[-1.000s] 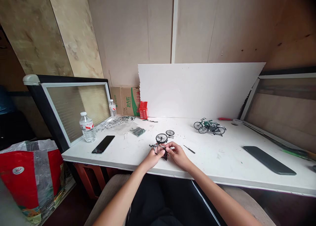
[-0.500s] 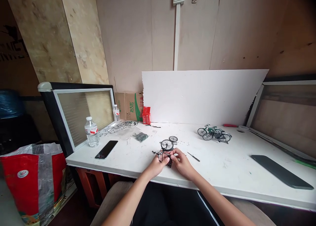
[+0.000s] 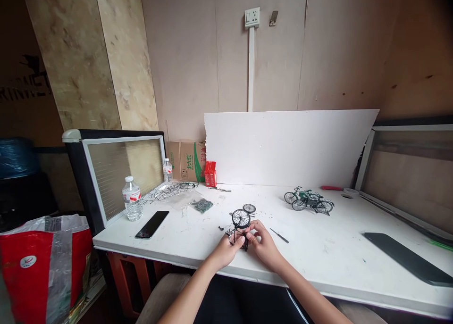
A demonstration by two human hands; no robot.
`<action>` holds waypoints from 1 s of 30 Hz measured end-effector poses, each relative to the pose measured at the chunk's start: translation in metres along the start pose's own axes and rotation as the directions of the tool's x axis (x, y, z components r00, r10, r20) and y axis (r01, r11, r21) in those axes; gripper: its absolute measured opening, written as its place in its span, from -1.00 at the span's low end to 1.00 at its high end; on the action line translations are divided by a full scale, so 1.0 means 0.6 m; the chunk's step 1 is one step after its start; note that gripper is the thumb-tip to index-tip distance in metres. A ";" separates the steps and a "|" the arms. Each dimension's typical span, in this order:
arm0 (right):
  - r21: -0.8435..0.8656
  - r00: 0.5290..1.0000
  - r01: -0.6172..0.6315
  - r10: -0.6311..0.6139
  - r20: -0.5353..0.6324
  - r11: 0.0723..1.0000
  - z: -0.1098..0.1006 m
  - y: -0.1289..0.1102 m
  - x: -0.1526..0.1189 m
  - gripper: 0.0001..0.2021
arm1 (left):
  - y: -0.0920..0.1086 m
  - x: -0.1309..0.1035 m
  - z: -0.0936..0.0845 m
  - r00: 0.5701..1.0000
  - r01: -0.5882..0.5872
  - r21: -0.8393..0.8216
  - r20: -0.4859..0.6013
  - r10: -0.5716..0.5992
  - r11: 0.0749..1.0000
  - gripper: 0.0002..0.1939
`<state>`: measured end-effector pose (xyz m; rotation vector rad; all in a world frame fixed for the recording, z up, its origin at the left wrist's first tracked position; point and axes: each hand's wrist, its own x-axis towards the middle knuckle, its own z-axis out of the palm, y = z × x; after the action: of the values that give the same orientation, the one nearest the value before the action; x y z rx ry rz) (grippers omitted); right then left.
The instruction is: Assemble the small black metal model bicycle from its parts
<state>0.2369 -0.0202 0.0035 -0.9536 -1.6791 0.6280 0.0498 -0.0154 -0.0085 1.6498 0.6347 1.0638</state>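
Both hands [image 3: 247, 246] pinching bicycle model [image 3: 240, 225]

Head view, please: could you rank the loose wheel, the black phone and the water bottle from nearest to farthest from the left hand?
From the left hand:
1. Loose wheel, just beyond the hands.
2. Black phone, left on the table.
3. Water bottle, farther left, near the table's edge.

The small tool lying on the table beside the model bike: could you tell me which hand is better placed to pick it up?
Probably the right hand: the tool lies just to its right, while the left hand is across the bike.
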 end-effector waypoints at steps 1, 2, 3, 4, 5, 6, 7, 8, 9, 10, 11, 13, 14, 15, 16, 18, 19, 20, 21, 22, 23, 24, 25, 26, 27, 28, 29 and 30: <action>-0.001 1.000 0.001 -0.001 0.002 1.000 0.000 0.000 0.000 -0.83 | 0.000 0.000 0.000 1.000 -0.005 0.006 0.004 0.005 1.000 -0.44; -0.003 1.000 0.001 -0.001 0.005 1.000 -0.001 0.001 0.000 -0.83 | 0.000 0.000 -0.001 1.000 -0.009 0.011 0.009 0.009 1.000 -0.44; -0.006 1.000 0.002 -0.002 0.007 1.000 -0.001 0.001 0.000 -0.83 | -0.001 0.000 -0.001 1.000 -0.009 0.013 0.012 0.009 1.000 -0.44; -0.008 1.000 0.003 -0.003 0.011 1.000 -0.002 0.002 0.000 -0.83 | -0.002 0.000 -0.002 1.000 -0.006 0.014 0.013 0.005 1.000 -0.44; -0.009 1.000 0.007 -0.007 0.016 1.000 -0.002 0.002 0.001 -0.83 | -0.004 0.001 -0.002 1.000 0.001 0.015 0.014 -0.001 1.000 -0.43; -0.009 1.000 0.010 -0.010 0.021 1.000 -0.002 0.003 0.001 -0.84 | -0.005 0.001 -0.003 1.000 0.008 0.015 0.015 -0.008 1.000 -0.43; -0.008 1.000 0.014 -0.014 0.026 1.000 -0.002 0.004 0.001 -0.84 | -0.006 0.001 -0.003 1.000 0.012 0.014 0.018 -0.013 1.000 -0.43; -0.008 0.999 0.017 -0.017 0.030 1.000 -0.001 0.004 0.001 -0.85 | -0.007 0.001 -0.004 1.000 0.012 0.013 0.022 -0.012 1.000 -0.43; -0.009 0.999 0.018 -0.018 0.033 1.000 -0.001 0.005 0.001 -0.85 | -0.008 0.001 -0.004 1.000 0.008 0.012 0.026 -0.008 1.000 -0.44; -0.011 0.999 0.018 -0.018 0.035 1.000 -0.001 0.005 0.000 -0.85 | -0.008 0.001 -0.004 1.000 0.003 0.013 0.028 -0.003 1.000 -0.44; -0.015 0.999 0.018 -0.017 0.037 1.000 0.000 0.006 0.000 -0.84 | -0.007 0.001 -0.003 1.000 0.000 0.013 0.027 0.000 1.000 -0.44; -0.024 0.999 0.022 -0.021 0.040 0.999 0.000 0.006 0.000 -0.83 | -0.005 0.000 -0.002 1.000 0.002 0.006 0.020 -0.003 1.000 -0.42; -0.027 0.999 0.024 -0.023 0.042 0.999 0.000 0.007 0.000 -0.82 | -0.003 0.000 -0.002 1.000 0.006 0.002 0.020 -0.006 1.000 -0.42; -0.027 0.999 0.026 -0.025 0.043 0.999 0.001 0.007 0.000 -0.82 | -0.002 0.000 -0.001 1.000 0.008 0.000 0.023 -0.008 1.000 -0.42; -0.027 0.999 0.026 -0.025 0.041 0.999 0.001 0.008 0.000 -0.83 | 0.000 -0.001 -0.001 1.000 0.006 0.001 0.026 -0.007 1.000 -0.43; -0.018 0.999 0.017 -0.017 0.037 1.000 0.001 0.008 0.000 -0.84 | 0.002 -0.001 0.000 1.000 0.005 0.005 0.030 -0.005 1.000 -0.45; -0.007 0.999 0.008 -0.008 0.037 1.000 0.002 0.008 -0.001 -0.85 | 0.003 -0.001 0.000 1.000 0.004 0.006 0.029 -0.004 1.000 -0.45; 0.007 0.999 -0.003 0.002 0.041 1.000 0.002 0.008 -0.001 -0.85 | 0.004 -0.002 0.000 1.000 0.005 0.005 0.026 -0.005 1.000 -0.45; 0.025 0.999 -0.015 0.013 0.049 1.000 0.003 0.008 -0.001 -0.86 | 0.004 -0.002 0.000 1.000 0.007 0.006 0.023 -0.007 1.000 -0.45; 0.045 0.998 -0.029 0.026 0.060 0.999 0.003 0.007 -0.002 -0.86 | 0.004 -0.002 0.000 1.000 0.012 0.012 0.019 -0.012 1.000 -0.45; 0.062 0.997 -0.043 0.038 0.069 0.997 0.004 0.007 -0.002 -0.86 | 0.004 -0.002 -0.001 1.000 0.017 0.022 0.016 -0.017 1.000 -0.45; 0.074 0.996 -0.053 0.048 0.073 0.996 0.004 0.007 -0.002 -0.85 | 0.004 -0.003 -0.001 1.000 0.022 0.032 0.010 -0.022 0.999 -0.45; 0.076 0.996 -0.058 0.052 0.072 0.995 0.003 0.006 -0.002 -0.85 | 0.004 -0.003 -0.002 1.000 0.026 0.043 0.005 -0.026 0.999 -0.45; 0.070 0.996 -0.057 0.052 0.070 0.996 0.003 0.007 -0.002 -0.85 | 0.004 -0.003 -0.003 1.000 0.027 0.054 0.001 -0.028 0.998 -0.45; 0.059 0.997 -0.052 0.048 0.065 0.997 0.003 0.007 -0.002 -0.85 | 0.004 -0.004 -0.003 1.000 0.027 0.063 -0.001 -0.027 0.998 -0.45; 0.044 0.997 -0.045 0.042 0.061 0.998 0.002 0.007 -0.002 -0.85 | 0.004 -0.004 -0.004 1.000 0.024 0.070 -0.003 -0.024 0.997 -0.45; 0.029 0.998 -0.038 0.036 0.059 0.999 0.001 0.007 -0.002 -0.86 | 0.003 -0.004 -0.004 1.000 0.021 0.076 0.000 -0.021 0.997 -0.45; 0.019 0.998 -0.033 0.032 0.060 0.999 0.001 0.007 -0.002 -0.86 | 0.003 -0.004 -0.004 1.000 0.018 0.080 0.003 -0.018 0.997 -0.45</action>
<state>0.2378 -0.0190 -0.0007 -0.9580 -1.7097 0.6997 0.0461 -0.0170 -0.0074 1.7116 0.6964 1.0339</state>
